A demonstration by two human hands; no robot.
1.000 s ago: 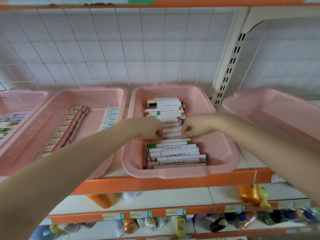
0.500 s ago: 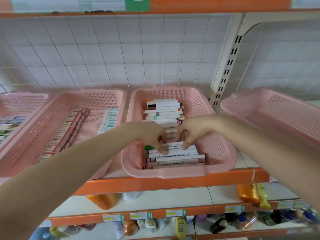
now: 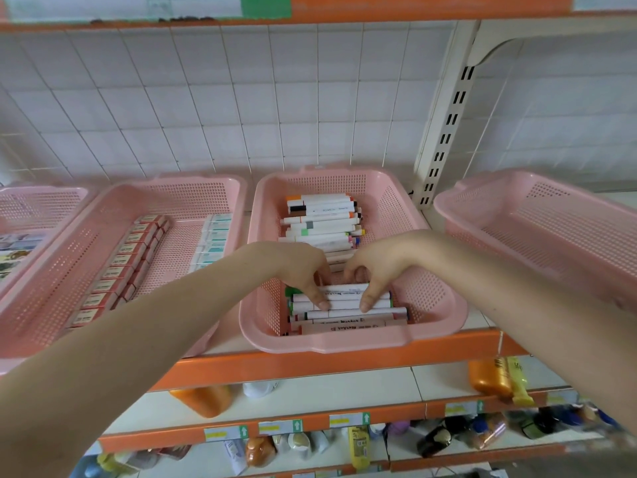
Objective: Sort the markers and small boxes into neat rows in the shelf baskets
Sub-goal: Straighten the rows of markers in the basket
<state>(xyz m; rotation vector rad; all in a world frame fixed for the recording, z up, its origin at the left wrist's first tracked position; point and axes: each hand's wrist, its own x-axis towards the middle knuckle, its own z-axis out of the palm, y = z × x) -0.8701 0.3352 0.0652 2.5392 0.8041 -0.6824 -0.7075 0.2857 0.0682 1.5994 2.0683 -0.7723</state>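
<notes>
On the orange-edged shelf (image 3: 344, 366), 4 pink baskets stand side by side. Both hands reach into the centre basket (image 3: 425, 293), where the markers lie crosswise in 2 groups: a far stack (image 3: 322, 219) toward the back wall and a near row (image 3: 348, 313) against the front wall. The left hand (image 3: 300, 267) and the right hand (image 3: 386, 263) sit close together over the gap between the groups. Each has its fingers stretched down, tips pressing on white markers of the near row. Neither hand seems to wrap around a marker, though the thumbs are hard to make out. Next basket to the left (image 3: 193, 201) holds small boxes in 2 rows: red-labelled boxes (image 3: 119, 270) and teal-labelled boxes (image 3: 213, 239) along its right wall
</notes>
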